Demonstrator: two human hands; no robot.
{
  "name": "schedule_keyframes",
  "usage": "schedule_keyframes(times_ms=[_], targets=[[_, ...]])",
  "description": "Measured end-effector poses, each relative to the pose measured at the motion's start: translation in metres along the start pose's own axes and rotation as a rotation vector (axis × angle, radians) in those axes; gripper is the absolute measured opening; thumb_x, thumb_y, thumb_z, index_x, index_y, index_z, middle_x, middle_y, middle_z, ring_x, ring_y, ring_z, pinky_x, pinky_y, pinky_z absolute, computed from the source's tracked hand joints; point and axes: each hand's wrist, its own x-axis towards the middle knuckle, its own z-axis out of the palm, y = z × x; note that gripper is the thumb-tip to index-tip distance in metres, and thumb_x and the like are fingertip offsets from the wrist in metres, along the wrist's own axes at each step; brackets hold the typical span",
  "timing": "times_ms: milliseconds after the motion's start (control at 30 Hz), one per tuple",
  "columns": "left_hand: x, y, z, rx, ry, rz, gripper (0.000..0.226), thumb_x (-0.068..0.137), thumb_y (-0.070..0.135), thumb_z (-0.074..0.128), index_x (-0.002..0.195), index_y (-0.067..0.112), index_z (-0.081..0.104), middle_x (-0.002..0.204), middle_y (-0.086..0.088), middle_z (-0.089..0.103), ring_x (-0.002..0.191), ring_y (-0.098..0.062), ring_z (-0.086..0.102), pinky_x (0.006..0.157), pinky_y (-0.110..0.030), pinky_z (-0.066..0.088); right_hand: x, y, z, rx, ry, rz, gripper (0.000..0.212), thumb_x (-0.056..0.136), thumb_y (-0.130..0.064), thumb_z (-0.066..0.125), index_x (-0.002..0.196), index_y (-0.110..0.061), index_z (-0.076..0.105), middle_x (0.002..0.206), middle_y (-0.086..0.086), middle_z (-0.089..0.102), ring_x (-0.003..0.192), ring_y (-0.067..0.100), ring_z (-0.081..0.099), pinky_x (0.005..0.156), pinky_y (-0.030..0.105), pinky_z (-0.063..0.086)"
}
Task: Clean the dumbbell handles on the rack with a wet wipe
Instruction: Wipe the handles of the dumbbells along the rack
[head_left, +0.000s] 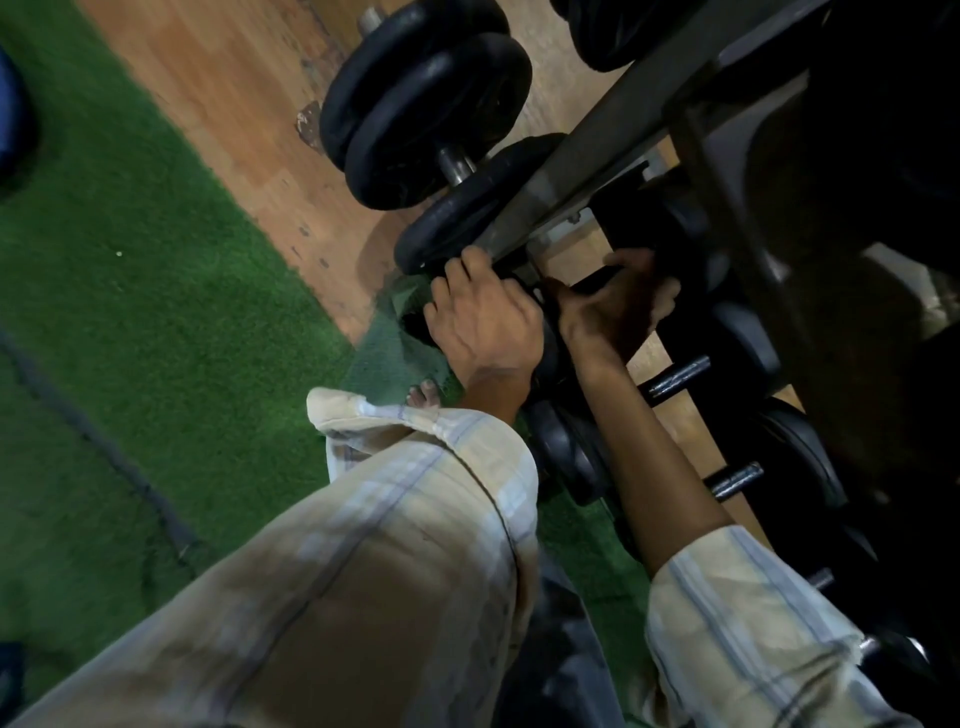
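While both hands are down at the rack's (613, 124) lower tier, I read the right hand (618, 301) as curled round a dumbbell handle (597, 280) whose long axis runs from lower left up to the right — I cannot make out a wipe in it. Left hand (483, 317) rests its bent fingers on the black plate (457, 218) just beside, whether gripping I cannot tell — the right hand is the one on the handle, so wiping should run along that axis

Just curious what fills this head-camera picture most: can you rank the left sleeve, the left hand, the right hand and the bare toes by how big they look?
1. left sleeve, though nearness to the camera inflates it.
2. left hand and right hand: too alike to rank.
3. toes, smallest.
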Motion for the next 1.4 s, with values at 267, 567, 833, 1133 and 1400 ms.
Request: schedule_keyframes(times_ms=[267, 567, 833, 1133, 1400], targets=[[0.000, 0.000, -0.001, -0.012, -0.017, 0.001, 0.035, 0.083, 0.031, 0.039, 0.109, 0.016, 0.058, 0.107, -0.008, 0.063, 0.099, -0.031, 0.058, 0.084, -0.045, 0.043, 0.022, 0.009, -0.007, -0.332, -0.467, -0.589, 0.031, 0.094, -0.028, 0.065, 0.124, -0.031, 0.070, 0.131, 0.000, 0.067, 0.118, 0.024, 0.062, 0.093, 0.029, 0.052], [-0.001, -0.001, 0.000, -0.019, -0.016, 0.004, 0.038, 0.083, 0.032, 0.037, 0.110, 0.016, 0.059, 0.106, -0.007, 0.063, 0.098, -0.030, 0.058, 0.081, -0.044, 0.044, 0.032, 0.020, -0.043, -0.256, -0.226, -0.758, 0.021, 0.099, -0.029, 0.061, 0.115, -0.023, 0.074, 0.108, -0.001, 0.076, 0.096, 0.015, 0.071, 0.074, 0.011, 0.043], [0.000, 0.000, 0.001, 0.002, -0.023, -0.002, 0.041, 0.085, 0.033, 0.034, 0.113, 0.016, 0.059, 0.108, -0.007, 0.063, 0.099, -0.030, 0.059, 0.082, -0.045, 0.045, 0.024, 0.014, -0.045, -0.304, -0.246, -0.714, 0.019, 0.099, -0.030, 0.059, 0.114, -0.025, 0.070, 0.110, -0.001, 0.074, 0.099, 0.020, 0.070, 0.072, 0.019, 0.042], [-0.001, 0.001, -0.001, -0.007, -0.016, 0.003, 0.048, 0.082, 0.036, 0.026, 0.111, 0.015, 0.058, 0.107, -0.007, 0.062, 0.098, -0.031, 0.058, 0.081, -0.045, 0.044, 0.024, 0.015, -0.044, -0.349, -0.276, -0.828, 0.024, 0.100, -0.035, 0.055, 0.113, -0.025, 0.072, 0.115, -0.004, 0.067, 0.101, 0.022, 0.067, 0.079, 0.030, 0.051], [-0.002, 0.002, -0.001, -0.012, 0.002, 0.009, 0.048, 0.081, 0.036, 0.026, 0.110, 0.015, 0.059, 0.106, -0.008, 0.063, 0.098, -0.032, 0.059, 0.082, -0.046, 0.044, 0.025, 0.036, -0.051, -0.201, -0.177, -0.776, 0.026, 0.104, -0.017, 0.051, 0.123, -0.015, 0.069, 0.128, 0.003, 0.068, 0.113, 0.015, 0.063, 0.093, 0.026, 0.052]])
